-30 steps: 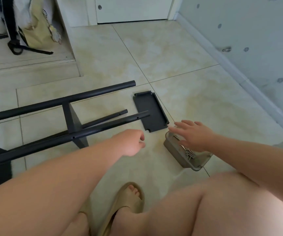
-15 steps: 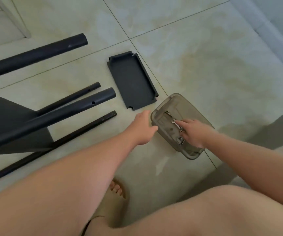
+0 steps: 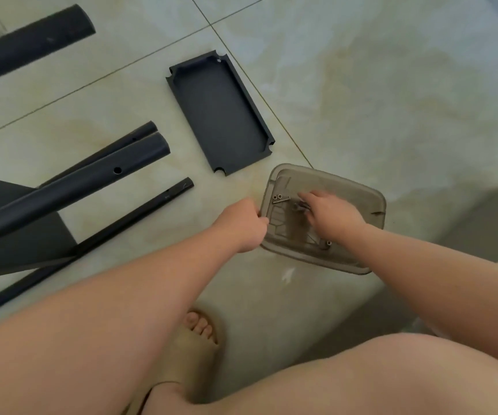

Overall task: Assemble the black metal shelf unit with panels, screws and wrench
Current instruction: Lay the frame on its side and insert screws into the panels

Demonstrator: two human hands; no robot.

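A translucent grey plastic box (image 3: pixel 361 199) sits on the tiled floor with several silver screws (image 3: pixel 280 199) inside. My left hand (image 3: pixel 243 224) grips the box's left rim. My right hand (image 3: pixel 330 212) reaches into the box, its fingers curled around small metal hardware (image 3: pixel 300 206). A loose black shelf panel (image 3: pixel 219 112) lies upturned just beyond the box. The partly built black frame lies to the left: a thick pole (image 3: pixel 71 187) with a screw hole, a thinner rod (image 3: pixel 128 218) and a fitted panel (image 3: pixel 17 235).
Another thick black pole (image 3: pixel 29 43) lies at the top left. My bare knee (image 3: pixel 361 375) and my foot in a beige slipper (image 3: pixel 191 348) fill the bottom of the view. Pale tiled floor spreads to the right of the box.
The view has tilted down and closed in. My left hand went from hanging free to gripping the box rim. My right hand dropped into the box and curled onto the hardware.
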